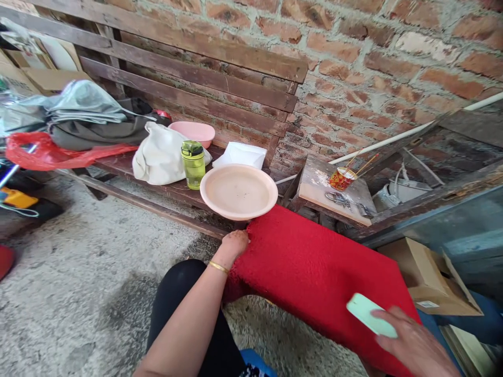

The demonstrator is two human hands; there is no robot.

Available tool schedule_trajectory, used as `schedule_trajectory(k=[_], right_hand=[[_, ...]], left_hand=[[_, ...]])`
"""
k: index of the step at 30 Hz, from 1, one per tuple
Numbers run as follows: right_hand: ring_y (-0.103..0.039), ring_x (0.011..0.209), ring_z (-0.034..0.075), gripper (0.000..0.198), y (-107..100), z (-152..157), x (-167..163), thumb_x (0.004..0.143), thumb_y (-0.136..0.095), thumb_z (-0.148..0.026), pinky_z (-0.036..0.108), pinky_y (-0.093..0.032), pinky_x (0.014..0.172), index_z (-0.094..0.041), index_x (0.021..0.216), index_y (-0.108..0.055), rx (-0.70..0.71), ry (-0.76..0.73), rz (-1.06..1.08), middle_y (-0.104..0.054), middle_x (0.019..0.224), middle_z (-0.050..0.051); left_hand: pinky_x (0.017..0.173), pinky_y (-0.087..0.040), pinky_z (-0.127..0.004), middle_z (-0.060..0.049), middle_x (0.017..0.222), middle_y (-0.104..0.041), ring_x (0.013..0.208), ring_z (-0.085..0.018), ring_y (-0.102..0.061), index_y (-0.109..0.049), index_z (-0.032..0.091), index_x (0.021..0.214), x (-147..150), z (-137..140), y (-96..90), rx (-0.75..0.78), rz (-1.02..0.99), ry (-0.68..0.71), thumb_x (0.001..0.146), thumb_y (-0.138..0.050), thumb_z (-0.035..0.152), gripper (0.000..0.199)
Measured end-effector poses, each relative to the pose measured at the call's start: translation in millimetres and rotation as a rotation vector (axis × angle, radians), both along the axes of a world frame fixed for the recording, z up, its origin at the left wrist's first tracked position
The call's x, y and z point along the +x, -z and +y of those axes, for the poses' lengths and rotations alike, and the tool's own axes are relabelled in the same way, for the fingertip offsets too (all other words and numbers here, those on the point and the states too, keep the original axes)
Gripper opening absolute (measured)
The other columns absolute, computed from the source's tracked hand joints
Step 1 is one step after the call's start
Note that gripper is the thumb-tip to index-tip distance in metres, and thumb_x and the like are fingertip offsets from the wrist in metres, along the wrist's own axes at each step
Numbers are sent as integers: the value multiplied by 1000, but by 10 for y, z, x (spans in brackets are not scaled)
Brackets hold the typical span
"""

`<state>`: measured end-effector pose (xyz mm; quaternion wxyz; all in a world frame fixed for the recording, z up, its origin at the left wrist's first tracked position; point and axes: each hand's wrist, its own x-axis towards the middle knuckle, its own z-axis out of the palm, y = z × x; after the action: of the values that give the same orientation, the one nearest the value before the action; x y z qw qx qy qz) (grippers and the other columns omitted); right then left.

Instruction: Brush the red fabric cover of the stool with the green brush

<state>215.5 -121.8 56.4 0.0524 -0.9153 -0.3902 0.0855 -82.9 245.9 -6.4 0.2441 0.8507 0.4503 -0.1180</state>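
Observation:
A red fuzzy cloth [314, 262] covers a long, low surface in front of me. At its near left corner, my left hand [236, 242] is closed on the cloth's edge, its fingertips partly hidden. Over the right end of the cloth, my right hand [412, 335], slightly blurred, grips a pale green oblong object with rounded corners [369, 313]. The underside of that object is hidden, so its exact kind is unclear. Just beyond my left hand, a pale pink basin [239, 191] with shallow, cloudy liquid sits on the bench end.
A wooden bench [157, 170] bears a green bottle [194, 166], a white cloth bag [159, 154], a pink bowl [196, 132] and a white container [239, 154]. A small table [314, 183] holds a patterned cup [341, 179]. Cardboard boxes [428, 283] stand at right.

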Motion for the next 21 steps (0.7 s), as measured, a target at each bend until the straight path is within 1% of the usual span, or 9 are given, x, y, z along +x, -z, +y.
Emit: schedule_trajectory(k=[1, 3, 5, 7, 10, 12, 15, 18, 21], right_hand=[[-70, 100, 33, 43, -17, 261, -253, 55, -61, -36, 44, -52, 87, -33, 93, -81, -88, -81, 80, -74, 105, 12], [-60, 122, 33, 49, -42, 819, -825, 65, -58, -34, 44, -46, 101, -32, 110, -77, -172, -201, 137, -66, 129, 10], [-57, 124, 30, 51, -41, 1314, -1374, 70, -55, -28, 47, -36, 112, -35, 117, -73, -182, -380, 175, -63, 132, 6], [-57, 120, 27, 53, -7, 1660, -1778, 72, -54, -24, 48, -30, 114, -36, 121, -70, -140, -540, 200, -62, 125, 5], [-57, 115, 25, 51, 75, 1833, -1976, 73, -54, -22, 47, -31, 112, -34, 121, -69, -99, -668, 207, -61, 118, 6], [-58, 114, 25, 52, 119, 1723, -1851, 73, -53, -21, 48, -31, 112, -33, 121, -69, -128, -648, 211, -61, 119, 6], [-58, 120, 26, 56, 157, 1280, -1421, 70, -52, -23, 49, -30, 114, -34, 122, -68, -204, -482, 228, -62, 125, 5], [-62, 116, 27, 53, 204, 616, -874, 68, -53, -32, 46, -42, 106, -37, 117, -70, -216, -284, 228, -66, 121, 4], [-70, 98, 29, 45, 275, -161, -340, 63, -57, -41, 41, -54, 85, -45, 104, -74, -117, -80, 147, -72, 106, 5]], left_hand=[[101, -49, -38, -21, 123, -70, 120, -28, -65, -66, 10, 122, -1, 1, -6, -1, 0, -3, 96, -48, 29, 37], [99, -50, -37, -20, 122, -71, 118, -28, -66, -66, 11, 121, -4, 3, -25, -7, 4, -7, 95, -49, 29, 36], [98, -51, -36, -19, 120, -72, 118, -27, -66, -67, 12, 120, -10, 2, -47, -12, 8, -5, 95, -49, 29, 36], [98, -51, -36, -19, 121, -72, 118, -27, -66, -67, 12, 120, -19, -4, -70, -11, 13, 1, 95, -49, 29, 36], [99, -50, -37, -21, 123, -70, 119, -28, -66, -66, 10, 122, -30, -13, -90, -1, 19, 12, 96, -47, 29, 37], [99, -50, -36, -21, 124, -70, 119, -28, -66, -65, 10, 123, -29, -10, -88, 0, 17, 18, 96, -47, 29, 37], [98, -51, -36, -21, 123, -70, 118, -28, -66, -66, 10, 122, -13, 11, -62, -9, 8, 18, 95, -48, 29, 37], [97, -51, -36, -21, 121, -71, 117, -28, -66, -66, 10, 120, 3, 30, -20, -14, -4, 9, 95, -49, 29, 36], [99, -50, -36, -20, 121, -71, 118, -28, -66, -67, 12, 119, 1, 32, 24, -1, -12, 6, 94, -50, 29, 35]])
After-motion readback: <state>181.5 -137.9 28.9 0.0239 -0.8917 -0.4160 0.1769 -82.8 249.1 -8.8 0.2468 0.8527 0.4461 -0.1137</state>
